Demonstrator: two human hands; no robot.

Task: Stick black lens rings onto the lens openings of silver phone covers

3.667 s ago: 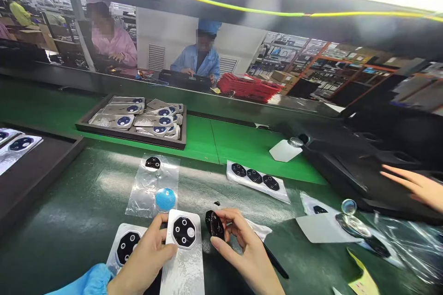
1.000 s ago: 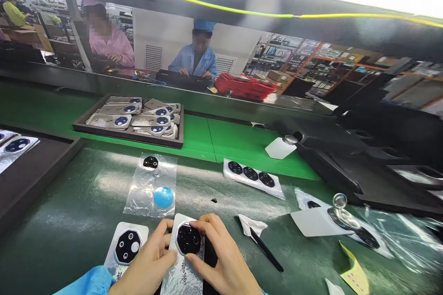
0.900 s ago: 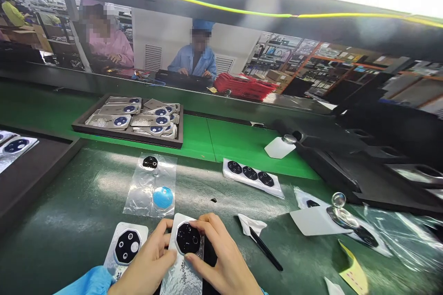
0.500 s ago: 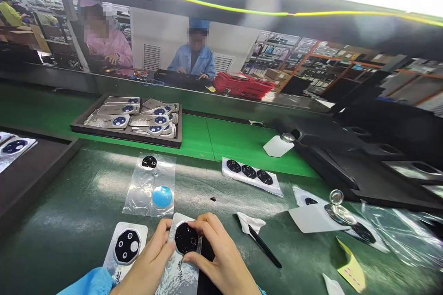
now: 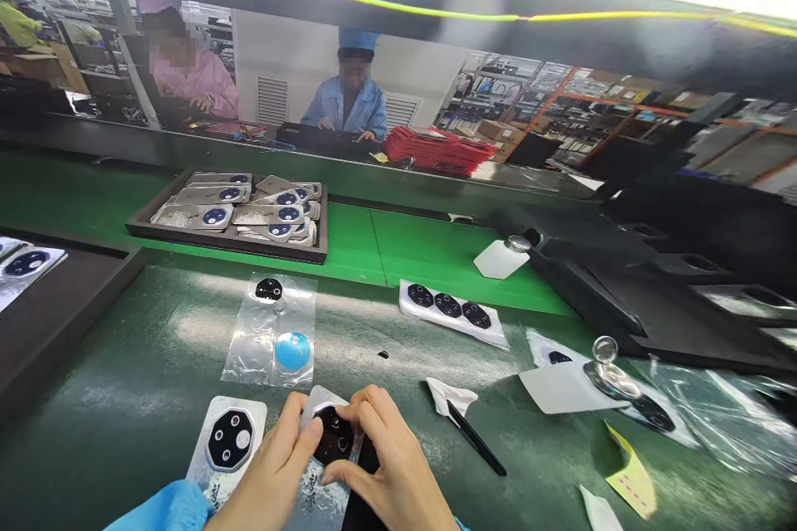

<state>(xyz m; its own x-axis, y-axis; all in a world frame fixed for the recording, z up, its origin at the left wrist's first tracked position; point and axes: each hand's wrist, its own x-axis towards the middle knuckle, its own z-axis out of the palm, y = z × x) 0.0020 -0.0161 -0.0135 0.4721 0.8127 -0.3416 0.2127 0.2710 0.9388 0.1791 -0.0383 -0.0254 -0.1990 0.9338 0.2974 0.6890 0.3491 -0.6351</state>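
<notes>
Low in the middle, my left hand is closed on the left side of a silvery phone back cover, its thumb at the edge of a black camera lens plate. From the right, my right hand is curled around the plate, index finger at its top and thumb near its lower edge. My fingers partly cover the plate and the cover's sides. A second phone back cover with an octagonal camera area lies just left of my left hand.
Ahead are a clear film sheet and a strip of black lens plates. A tray holds several back covers. At right lie a black stick with white cloth, two white bottles and yellow paper. Two co-workers sit opposite.
The back cover has tilted slightly in my hands. My left thumb has moved up and right onto the lens plate's edge; my right thumb has shifted a little left.
</notes>
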